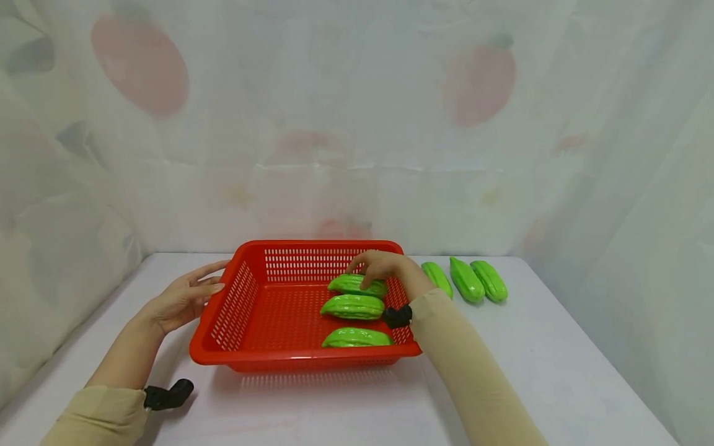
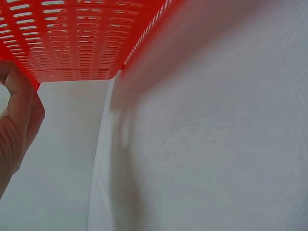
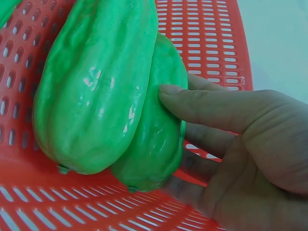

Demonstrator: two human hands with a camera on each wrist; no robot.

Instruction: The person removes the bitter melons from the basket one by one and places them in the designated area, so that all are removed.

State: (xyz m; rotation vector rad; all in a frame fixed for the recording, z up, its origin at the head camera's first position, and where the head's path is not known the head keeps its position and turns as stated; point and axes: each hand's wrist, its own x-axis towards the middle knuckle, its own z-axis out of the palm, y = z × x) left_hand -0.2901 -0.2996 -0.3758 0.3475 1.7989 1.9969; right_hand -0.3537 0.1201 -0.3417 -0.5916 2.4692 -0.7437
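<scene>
A red plastic basket (image 1: 287, 313) with slotted walls stands on the table. My left hand (image 1: 181, 300) grips its left rim, thumb and fingers at the edge. Inside, along the right side, lie three green bitter melons. My right hand (image 1: 382, 265) holds the rearmost bitter melon (image 1: 344, 284), its thumb (image 3: 185, 101) on top and the other fingers around the far side, partly hidden. Right beside that one is the middle bitter melon (image 1: 352, 307), overlapping it in the right wrist view. The front bitter melon (image 1: 357, 337) lies apart, near the basket's front wall.
On the table right of the basket lie three more bitter melons: one (image 1: 437, 277) partly behind my right forearm, another (image 1: 467, 280) and a third (image 1: 489, 280) side by side. A fruit-patterned curtain (image 1: 312, 204) hangs behind and around the white table (image 1: 535, 359).
</scene>
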